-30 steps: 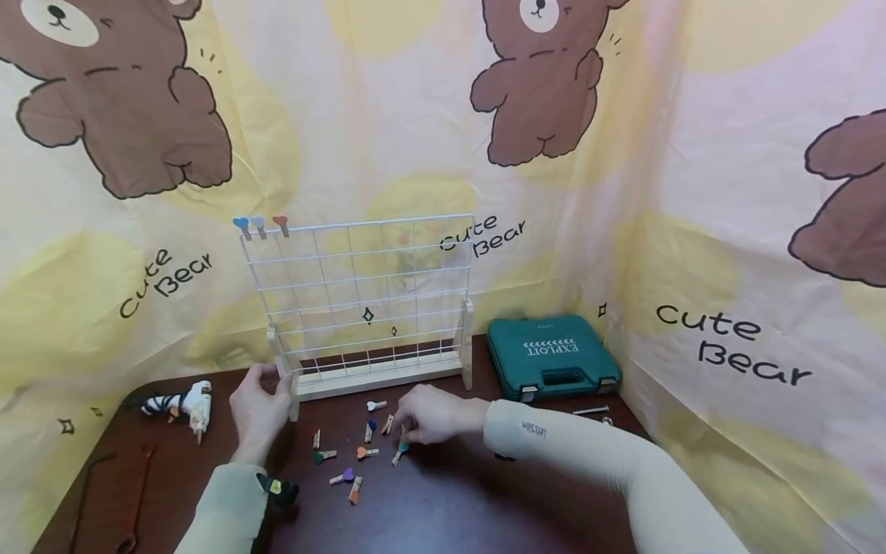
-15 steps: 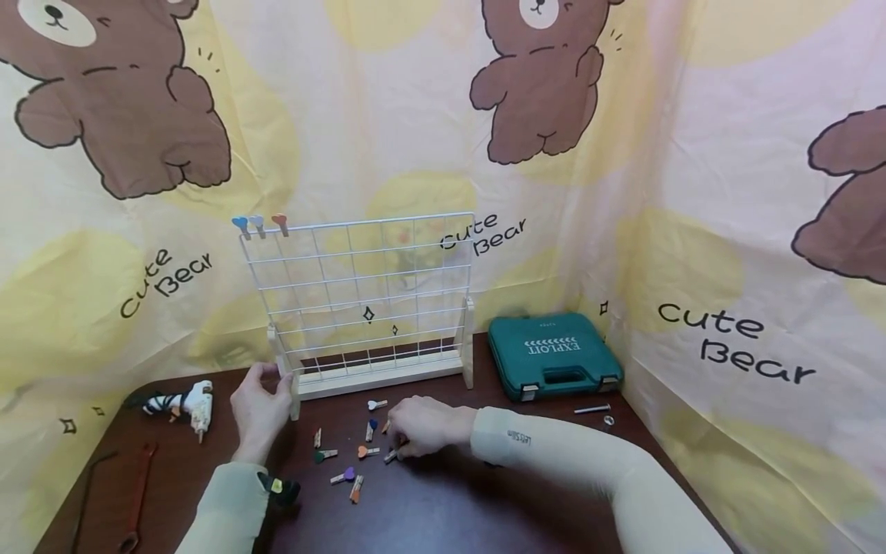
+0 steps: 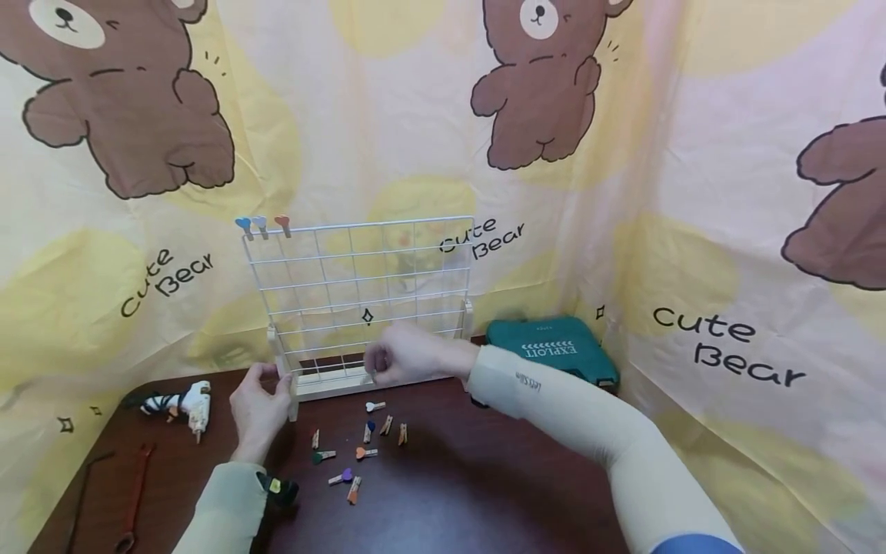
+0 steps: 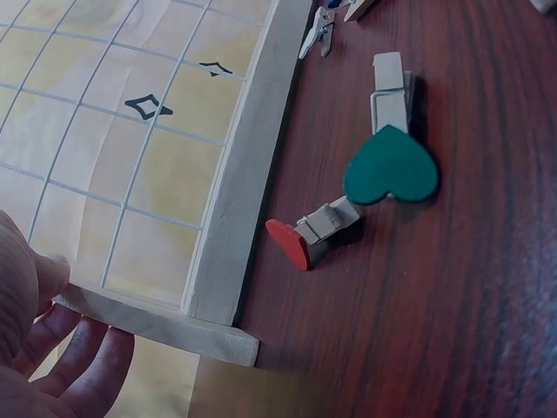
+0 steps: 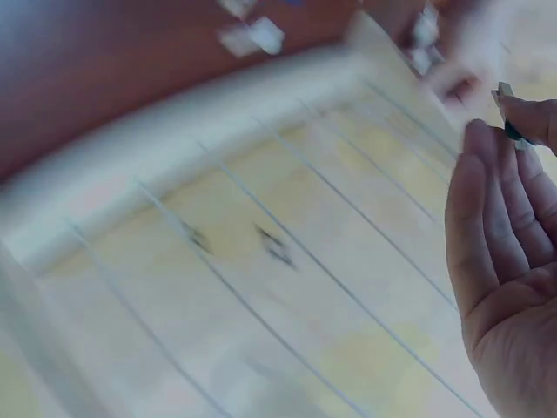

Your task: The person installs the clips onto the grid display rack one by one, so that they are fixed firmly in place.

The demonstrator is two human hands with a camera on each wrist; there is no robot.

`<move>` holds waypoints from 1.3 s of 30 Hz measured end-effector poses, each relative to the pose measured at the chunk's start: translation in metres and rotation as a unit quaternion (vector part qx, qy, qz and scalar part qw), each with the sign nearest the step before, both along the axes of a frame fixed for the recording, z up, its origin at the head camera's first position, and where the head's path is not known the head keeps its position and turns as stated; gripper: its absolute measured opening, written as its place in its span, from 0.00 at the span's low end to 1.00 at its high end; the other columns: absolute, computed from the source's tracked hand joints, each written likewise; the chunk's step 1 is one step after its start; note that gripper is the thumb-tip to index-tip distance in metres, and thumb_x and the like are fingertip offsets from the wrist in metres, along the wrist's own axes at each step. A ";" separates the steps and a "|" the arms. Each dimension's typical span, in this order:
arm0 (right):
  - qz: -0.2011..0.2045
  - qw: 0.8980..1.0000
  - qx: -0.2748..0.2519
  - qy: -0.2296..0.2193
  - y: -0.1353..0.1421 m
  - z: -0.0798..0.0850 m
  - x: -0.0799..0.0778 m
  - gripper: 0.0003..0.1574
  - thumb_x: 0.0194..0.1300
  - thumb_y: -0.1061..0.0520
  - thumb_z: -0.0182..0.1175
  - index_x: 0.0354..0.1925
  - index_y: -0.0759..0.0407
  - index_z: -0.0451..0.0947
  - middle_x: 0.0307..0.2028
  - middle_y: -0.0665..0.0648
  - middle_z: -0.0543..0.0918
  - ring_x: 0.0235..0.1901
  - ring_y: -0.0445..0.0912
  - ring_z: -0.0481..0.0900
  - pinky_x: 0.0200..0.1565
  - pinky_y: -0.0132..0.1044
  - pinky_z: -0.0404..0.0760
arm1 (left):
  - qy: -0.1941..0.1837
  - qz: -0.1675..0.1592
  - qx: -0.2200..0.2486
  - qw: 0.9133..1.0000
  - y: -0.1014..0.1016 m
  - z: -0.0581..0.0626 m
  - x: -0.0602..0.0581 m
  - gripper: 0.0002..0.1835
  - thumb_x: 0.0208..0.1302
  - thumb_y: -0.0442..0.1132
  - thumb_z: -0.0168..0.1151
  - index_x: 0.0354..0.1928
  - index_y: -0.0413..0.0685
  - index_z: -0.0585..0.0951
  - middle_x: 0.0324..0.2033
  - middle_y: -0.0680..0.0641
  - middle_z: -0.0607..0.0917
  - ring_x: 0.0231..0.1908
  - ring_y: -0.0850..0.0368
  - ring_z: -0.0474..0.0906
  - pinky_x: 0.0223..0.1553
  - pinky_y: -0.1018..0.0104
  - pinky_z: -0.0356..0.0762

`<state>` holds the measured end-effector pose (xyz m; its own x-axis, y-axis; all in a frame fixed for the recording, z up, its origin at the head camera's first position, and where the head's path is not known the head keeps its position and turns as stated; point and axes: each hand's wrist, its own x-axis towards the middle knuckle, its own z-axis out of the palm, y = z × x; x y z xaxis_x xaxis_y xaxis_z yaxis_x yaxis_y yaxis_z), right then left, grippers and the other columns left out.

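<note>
Up comes the right hand (image 3: 408, 355), clear of the counter (image 3: 429, 512) where it was picking half a second ago! Its grip is pinched on one small wooden clothespin with dark teal trim (image 5: 514, 131), now raised in front of the wire grid rack (image 3: 321, 391). So this one's pick-up looks done; nine loose clothespins (image 3: 367, 453) lie scattered below, while three clips (image 3: 282, 222) sit along the top wire. Steadily, the left hand (image 3: 261, 402) stays clamped on the rack's wooden end.

The brown table (image 3: 498, 492) bears clothespins (image 4: 392, 170), a rack (image 3: 328, 390), glue gun (image 3: 198, 405) and case (image 3: 554, 335).
</note>
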<state>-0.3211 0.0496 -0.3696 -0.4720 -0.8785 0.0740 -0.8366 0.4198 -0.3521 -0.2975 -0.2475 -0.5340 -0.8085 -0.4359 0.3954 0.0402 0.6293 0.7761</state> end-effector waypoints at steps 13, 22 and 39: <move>-0.097 0.985 -0.139 0.037 -0.047 0.153 -0.035 0.11 0.76 0.62 0.63 0.51 0.61 0.89 0.40 0.53 0.90 0.44 0.43 0.85 0.52 0.30 0.79 | 0.002 0.001 -0.006 1.000 -0.001 0.003 0.000 0.10 0.68 0.39 0.70 0.47 0.43 0.83 0.38 0.37 0.91 0.39 0.38 0.87 0.42 0.47 0.76; -0.157 0.966 -0.116 0.172 -0.079 0.183 -0.059 0.15 0.75 0.60 0.62 0.35 0.48 0.91 0.39 0.44 0.89 0.42 0.36 0.80 0.50 0.27 0.73 | -0.001 -0.003 -0.006 1.000 -0.001 0.001 0.000 0.10 0.69 0.39 0.70 0.46 0.44 0.83 0.38 0.38 0.91 0.39 0.39 0.87 0.42 0.47 0.77; -0.183 0.961 -0.153 0.141 -0.070 0.154 -0.049 0.30 0.74 0.48 0.68 0.69 0.56 0.79 0.41 0.47 0.89 0.41 0.40 0.84 0.53 0.29 0.75 | -0.005 -0.001 -0.015 1.000 -0.002 0.000 0.002 0.09 0.69 0.39 0.70 0.46 0.44 0.83 0.41 0.39 0.91 0.39 0.41 0.87 0.41 0.49 0.76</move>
